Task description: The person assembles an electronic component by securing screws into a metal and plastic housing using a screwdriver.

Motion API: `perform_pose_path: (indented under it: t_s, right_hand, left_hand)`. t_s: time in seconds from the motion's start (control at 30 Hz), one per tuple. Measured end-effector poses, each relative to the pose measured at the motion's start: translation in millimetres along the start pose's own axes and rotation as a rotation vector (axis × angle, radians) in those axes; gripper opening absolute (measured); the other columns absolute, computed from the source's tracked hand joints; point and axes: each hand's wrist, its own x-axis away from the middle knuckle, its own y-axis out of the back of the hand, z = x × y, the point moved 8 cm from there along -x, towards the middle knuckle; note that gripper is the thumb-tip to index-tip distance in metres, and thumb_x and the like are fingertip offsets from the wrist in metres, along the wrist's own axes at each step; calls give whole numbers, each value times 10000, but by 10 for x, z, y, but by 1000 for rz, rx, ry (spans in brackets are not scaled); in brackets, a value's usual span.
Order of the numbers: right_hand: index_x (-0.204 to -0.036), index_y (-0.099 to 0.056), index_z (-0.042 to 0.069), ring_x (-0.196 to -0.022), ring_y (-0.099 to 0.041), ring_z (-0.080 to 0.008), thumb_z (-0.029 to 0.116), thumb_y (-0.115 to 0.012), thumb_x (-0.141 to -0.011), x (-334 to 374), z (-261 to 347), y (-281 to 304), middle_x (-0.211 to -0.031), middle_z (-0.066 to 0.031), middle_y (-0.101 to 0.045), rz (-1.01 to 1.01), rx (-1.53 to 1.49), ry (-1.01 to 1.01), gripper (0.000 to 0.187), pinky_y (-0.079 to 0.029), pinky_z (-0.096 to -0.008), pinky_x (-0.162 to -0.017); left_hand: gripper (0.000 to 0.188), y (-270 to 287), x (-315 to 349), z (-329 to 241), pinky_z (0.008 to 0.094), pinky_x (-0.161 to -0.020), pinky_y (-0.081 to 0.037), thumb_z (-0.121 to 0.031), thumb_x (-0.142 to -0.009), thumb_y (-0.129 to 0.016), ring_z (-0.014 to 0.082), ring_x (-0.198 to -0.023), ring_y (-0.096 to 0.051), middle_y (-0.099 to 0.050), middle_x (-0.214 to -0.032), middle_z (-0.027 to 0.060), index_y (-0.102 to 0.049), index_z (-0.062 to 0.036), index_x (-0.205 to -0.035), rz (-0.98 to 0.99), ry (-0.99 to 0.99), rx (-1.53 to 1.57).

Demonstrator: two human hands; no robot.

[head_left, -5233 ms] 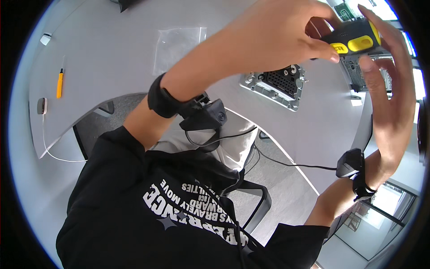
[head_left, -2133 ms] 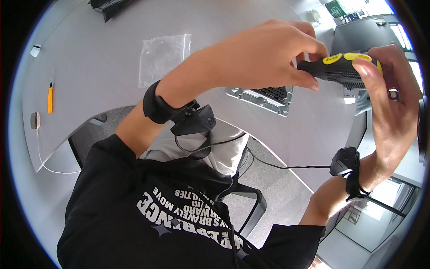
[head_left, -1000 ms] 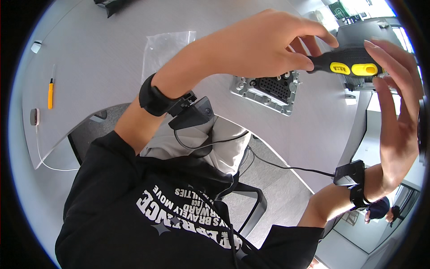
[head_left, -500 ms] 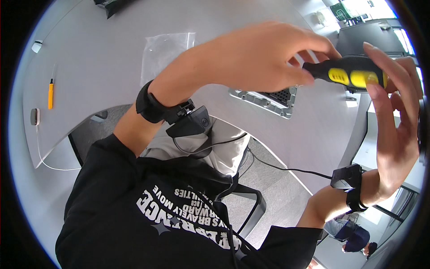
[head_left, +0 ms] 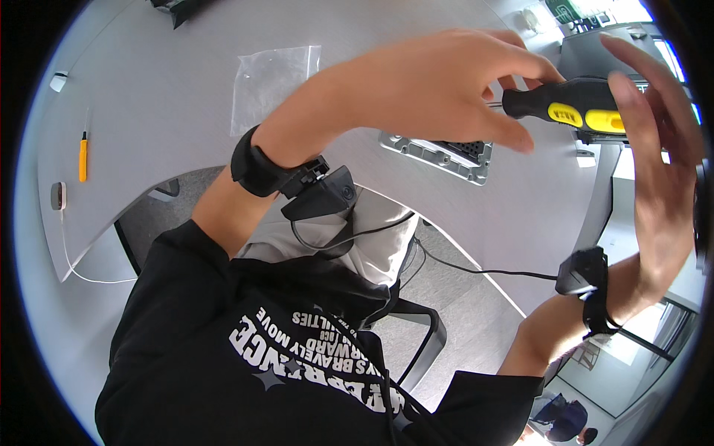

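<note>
- The left hand (head_left: 439, 89) pinches the black butt end of a screwdriver (head_left: 573, 108) between thumb and fingertips, the other fingers curled above it.
- The screwdriver has a black and yellow handle and lies roughly level, held in the air above the far right part of the grey table (head_left: 163, 141).
- The right hand (head_left: 658, 156) is held upright with its fingers extended and close together; the fingertips lie against the yellow part of the handle, and whether the thumb closes around it cannot be told.
- Each wrist carries a black strap with a small black device, and thin cables run from both toward the body.
- A grey metal part with a dark grid (head_left: 446, 152) lies on the table just below the left hand, near the table's curved front edge.
- A clear plastic bag (head_left: 271, 85) lies flat toward the far middle of the table.
- A small orange-handled tool (head_left: 83, 160) rests near the table's left edge, with a small grey gadget (head_left: 58, 195) and its white cable beside it.
</note>
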Motion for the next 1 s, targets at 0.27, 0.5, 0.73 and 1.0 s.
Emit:
perform_pose_path:
  t_s: [0.27, 0.5, 0.73, 1.0]
  right_hand:
    - [-1319, -569, 131, -1229, -554, -301, 66, -565, -938, 30, 38, 10, -1319, -125, -577, 2, -12, 32, 386, -507, -416, -956]
    - [-1316, -571, 130, -1230, -554, -301, 59, -563, -937, -2, -50, -59, -1319, -125, -577, -7, 2, -45, 386, -509, -416, -956]
    - [-1314, -573, 130, -1230, -554, -301, 52, -561, -936, 8, -16, -46, -1318, -125, -577, 14, -6, 8, 386, -510, -416, -956]
    - [-1310, -575, 129, -1230, -554, -301, 44, -559, -935, 19, -21, -43, -1318, -125, -578, 29, -34, 34, 385, -512, -416, -956]
  left_hand:
    - [509, 160, 18, -402, 316, -807, -519, -188, -909, -664, 226, -857, -669, -694, -967, 147, -456, -16, -1340, 210, 93, 160]
    - [517, 58, 8, -216, 338, -801, -512, -178, -905, -661, 261, -914, -651, -642, -1053, 192, -454, 0, -1344, 247, 16, 244]
    - [402, 156, 9, -439, 338, -760, -500, -184, -879, -706, 272, -847, -640, -607, -984, 160, -590, 56, -1181, 173, 20, 37]
    - [342, 71, -7, -40, 309, -693, -524, -136, -860, -720, 253, -803, -670, -656, -969, 153, -611, 43, -1130, 142, 19, 241]
